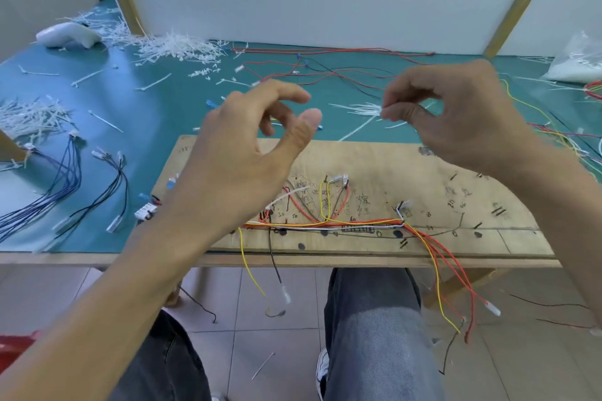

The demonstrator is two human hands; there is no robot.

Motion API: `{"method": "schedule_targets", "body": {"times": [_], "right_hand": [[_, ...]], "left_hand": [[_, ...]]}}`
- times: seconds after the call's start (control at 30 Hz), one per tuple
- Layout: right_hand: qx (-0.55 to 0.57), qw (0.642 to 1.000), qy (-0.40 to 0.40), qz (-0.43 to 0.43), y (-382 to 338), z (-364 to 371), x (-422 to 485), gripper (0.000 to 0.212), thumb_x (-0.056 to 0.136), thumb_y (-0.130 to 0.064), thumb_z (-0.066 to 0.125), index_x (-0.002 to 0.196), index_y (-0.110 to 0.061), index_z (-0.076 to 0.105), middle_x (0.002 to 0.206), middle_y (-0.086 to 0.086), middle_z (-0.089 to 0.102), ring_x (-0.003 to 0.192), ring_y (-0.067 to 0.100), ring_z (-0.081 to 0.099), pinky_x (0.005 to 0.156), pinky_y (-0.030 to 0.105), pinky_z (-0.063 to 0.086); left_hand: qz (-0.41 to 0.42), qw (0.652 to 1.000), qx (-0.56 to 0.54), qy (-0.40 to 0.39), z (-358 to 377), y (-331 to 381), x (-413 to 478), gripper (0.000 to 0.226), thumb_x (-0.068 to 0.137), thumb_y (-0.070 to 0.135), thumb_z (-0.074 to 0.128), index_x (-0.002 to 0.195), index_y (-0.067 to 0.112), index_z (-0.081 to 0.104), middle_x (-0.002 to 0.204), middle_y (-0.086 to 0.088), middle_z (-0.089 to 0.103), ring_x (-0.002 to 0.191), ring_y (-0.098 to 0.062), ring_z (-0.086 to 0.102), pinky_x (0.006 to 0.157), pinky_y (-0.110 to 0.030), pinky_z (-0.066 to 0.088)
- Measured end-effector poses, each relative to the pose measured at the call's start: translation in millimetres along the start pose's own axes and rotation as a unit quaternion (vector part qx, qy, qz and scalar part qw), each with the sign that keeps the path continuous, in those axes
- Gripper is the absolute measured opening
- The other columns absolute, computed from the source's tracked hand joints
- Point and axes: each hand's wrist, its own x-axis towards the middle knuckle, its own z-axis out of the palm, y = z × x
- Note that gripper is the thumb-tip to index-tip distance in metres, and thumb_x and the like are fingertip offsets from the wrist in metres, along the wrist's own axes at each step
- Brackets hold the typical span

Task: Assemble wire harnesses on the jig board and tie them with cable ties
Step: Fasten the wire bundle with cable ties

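Plywood jig board [456, 179] at green mat's [156, 114] near edge carries red-yellow-white wire harness [342, 223]; pen marks illegible. Clear plastic bag [576, 62], far right: white contents, unclear. Left hand [247, 153] loosely spread, empty. Right hand [456, 120] pinches white cable ties [361, 108].

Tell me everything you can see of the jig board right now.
The jig board is a flat, pale wooden-looking panel lying on the green table at its near edge. Handwritten marks, black dots and small dark pins cover its face. Red, orange, yellow and white wires run along its front, ends hanging over the edge. The left hand and the right hand, pinching cable ties, hover above it; no contact shows.
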Motion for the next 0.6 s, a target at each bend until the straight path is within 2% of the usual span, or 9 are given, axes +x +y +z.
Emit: {"method": "schedule_targets", "body": {"times": [0.07,0.13,0.2,0.27,0.37,0.43,0.5,0.6], "right_hand": [[0.013,0.998,0.0,-0.058,-26,3,-4,0.004,0.091,-0.003,0.08,0.091,-0.004,0.076,0.08,0.003,0.073,0.073,0.015,0.064,0.077,0.009,0.045],[0.034,0.995,-0.01,-0.089,-43,7,-6,0.004,0.091,-0.004,0.081,0.09,-0.005,0.077,0.08,-0.001,0.073,0.072,0.015,0.065,0.076,0.01,0.044],[0.071,0.992,-0.02,-0.099,-54,12,-8,0.004,0.091,-0.006,0.083,0.09,-0.007,0.079,0.081,-0.005,0.074,0.073,0.012,0.066,0.076,0.012,0.046],[0.124,0.987,-0.035,-0.097,-57,15,-11,0.004,0.09,-0.007,0.083,0.09,-0.008,0.079,0.083,-0.005,0.075,0.075,0.012,0.068,0.077,0.019,0.052],[0.234,0.969,-0.063,-0.046,-60,20,-14,0.005,0.089,-0.006,0.083,0.092,-0.007,0.079,0.086,0.002,0.078,0.083,0.022,0.073,0.081,0.042,0.06],[0.332,0.94,-0.076,-0.002,-63,25,-17,0.009,0.088,-0.005,0.083,0.093,-0.002,0.076,0.088,0.009,0.077,0.087,0.027,0.074,0.084,0.052,0.06],[0.41,0.908,-0.084,0.031,-66,31,-24,0.014,0.087,-0.007,0.081,0.094,0.002,0.073,0.089,0.016,0.074,0.085,0.026,0.071,0.082,0.051,0.057],[0.458,0.884,-0.081,0.058,-71,41,-34,0.018,0.086,-0.009,0.08,0.099,0.001,0.072,0.092,0.017,0.074,0.086,0.025,0.069,0.083,0.046,0.056]], "left_hand": [[-0.01,0.998,0.011,-0.056,-3,2,-2,0.019,0.095,0.056,0.065,0.098,0.039,0.075,0.087,0.02,0.07,0.087,-0.009,0.057,0.079,-0.02,0.045],[-0.012,0.994,-0.01,-0.11,-7,0,-11,0.01,0.096,0.041,0.073,0.089,0.035,0.077,0.079,0.016,0.071,0.078,-0.008,0.055,0.077,-0.026,0.047],[-0.01,0.989,-0.042,-0.139,-10,-1,-21,0.012,0.097,0.032,0.075,0.085,0.031,0.079,0.074,0.012,0.07,0.071,-0.007,0.053,0.074,-0.027,0.047],[-0.01,0.985,-0.076,-0.158,-14,-1,-29,0.018,0.1,0.03,0.07,0.084,0.028,0.078,0.073,0.008,0.071,0.072,-0.013,0.058,0.074,-0.03,0.048],[-0.003,0.984,-0.082,-0.16,-17,-2,-38,0.02,0.101,0.03,0.065,0.084,0.028,0.077,0.069,0.011,0.068,0.07,-0.009,0.059,0.073,-0.031,0.048],[0.003,0.985,-0.07,-0.158,-16,-5,-44,0.019,0.099,0.031,0.065,0.087,0.024,0.077,0.072,0.009,0.067,0.073,-0.014,0.059,0.078,-0.038,0.049],[0.01,0.984,-0.074,-0.163,-14,-5,-50,0.018,0.1,0.034,0.063,0.089,0.026,0.075,0.077,0.01,0.067,0.081,-0.02,0.061,0.083,-0.039,0.049],[0.024,0.985,-0.068,-0.154,-12,-6,-58,0.013,0.099,0.034,0.068,0.087,0.032,0.07,0.075,0.019,0.061,0.08,-0.018,0.057,0.08,-0.025,0.046]]}}
